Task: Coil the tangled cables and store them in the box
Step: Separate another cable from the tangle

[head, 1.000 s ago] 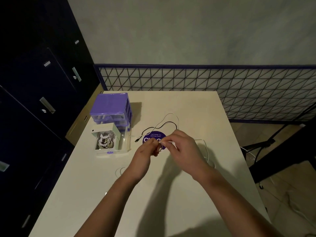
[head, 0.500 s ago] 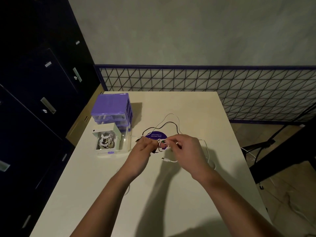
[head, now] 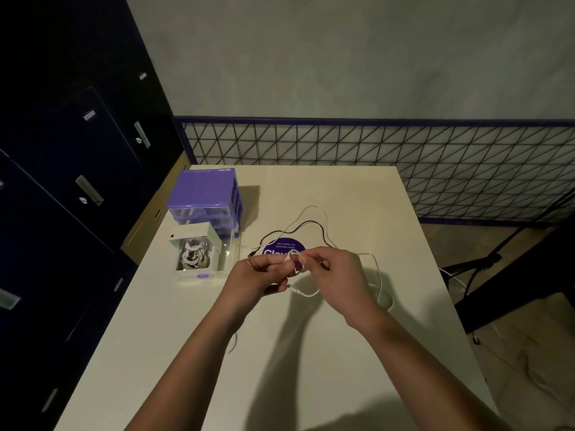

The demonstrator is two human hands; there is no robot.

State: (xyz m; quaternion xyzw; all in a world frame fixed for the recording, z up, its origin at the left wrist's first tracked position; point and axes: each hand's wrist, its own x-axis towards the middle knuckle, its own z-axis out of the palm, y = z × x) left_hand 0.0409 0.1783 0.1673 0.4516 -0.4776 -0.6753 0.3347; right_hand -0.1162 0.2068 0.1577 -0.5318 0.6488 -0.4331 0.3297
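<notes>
Both hands raised over the table (head: 311, 353), left hand (head: 253, 276) and right hand (head: 339, 275) pinching a small white cable (head: 306, 294) coil between them, open drawer (head: 199, 259) of coiled cables left of the hands, black cable (head: 306, 225) lying loose beyond

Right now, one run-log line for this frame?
stage: coiling | left hand: pinches white cable loop | right hand: pinches same cable | black cable: loose on table | open drawer: holds coiled cables

Both forearms reach forward over the middle of the tabletop, wrists angled inward so the hands meet. The left hand (head: 258, 276) has curled fingers pinching; the right hand (head: 337, 276) pinches too, its thumb and forefinger touching the left's fingertips.
</notes>
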